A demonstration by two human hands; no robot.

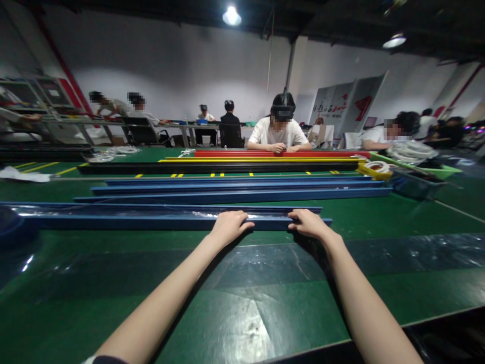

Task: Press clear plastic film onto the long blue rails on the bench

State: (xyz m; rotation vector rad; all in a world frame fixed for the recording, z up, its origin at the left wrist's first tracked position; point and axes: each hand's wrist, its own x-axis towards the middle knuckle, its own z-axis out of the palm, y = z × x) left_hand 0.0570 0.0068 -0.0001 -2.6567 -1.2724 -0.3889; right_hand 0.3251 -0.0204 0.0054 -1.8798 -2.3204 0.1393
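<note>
A long blue channel (125, 223) lies across the green table in front of me, with a shiny clear plastic strip (189, 214) along its inside. My left hand (230, 226) grips the near wall of this channel, fingers over the top and thumb on the front side. Farther right, close to the channel's right end, my right hand (309, 223) is closed on the same wall with its thumb below. Fingertips of both hands are partly hidden inside the channel. A wide clear plastic sheet (261, 260) lies flat beneath my forearms.
Several more blue channels (235, 195) lie behind, then a black (227, 168), a yellow (265, 160) and a red channel (318, 153). A co-worker (278, 129) sits opposite. On the right are a yellow tray (373, 173) and a bin (415, 186); a blue roll (17, 227) is left.
</note>
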